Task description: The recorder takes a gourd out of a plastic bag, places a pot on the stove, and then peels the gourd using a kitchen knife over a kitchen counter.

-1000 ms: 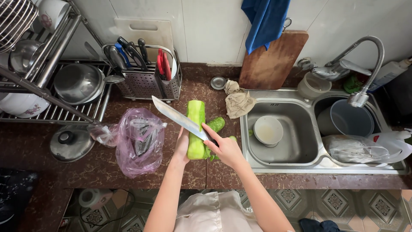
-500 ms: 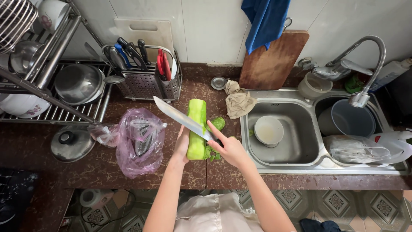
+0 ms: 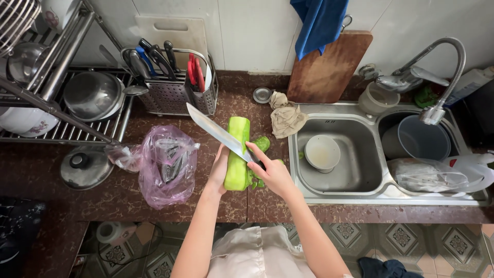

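A long pale green gourd point(image 3: 237, 154) lies on the dark stone counter point(image 3: 46, 170), pointing away from me. My left hand point(image 3: 218, 172) grips its near end from the left side. My right hand point(image 3: 272, 172) holds a large kitchen knife point(image 3: 216, 132) by the handle, its blade slanting up and left across the gourd's upper surface. Green peelings point(image 3: 261, 145) lie just right of the gourd, partly under my right hand.
A pink plastic bag point(image 3: 165, 166) lies left of the gourd. Behind it stands a metal utensil holder point(image 3: 172, 95) with knives. A double sink point(image 3: 355, 183) with a white bowl point(image 3: 322, 152) is at right. A crumpled cloth point(image 3: 284, 118), wooden board point(image 3: 327, 69) and dish rack point(image 3: 62, 128) are nearby.
The knife blade has slid slightly toward me along the gourd, and my right hand has drawn back with it. My left hand keeps its hold.
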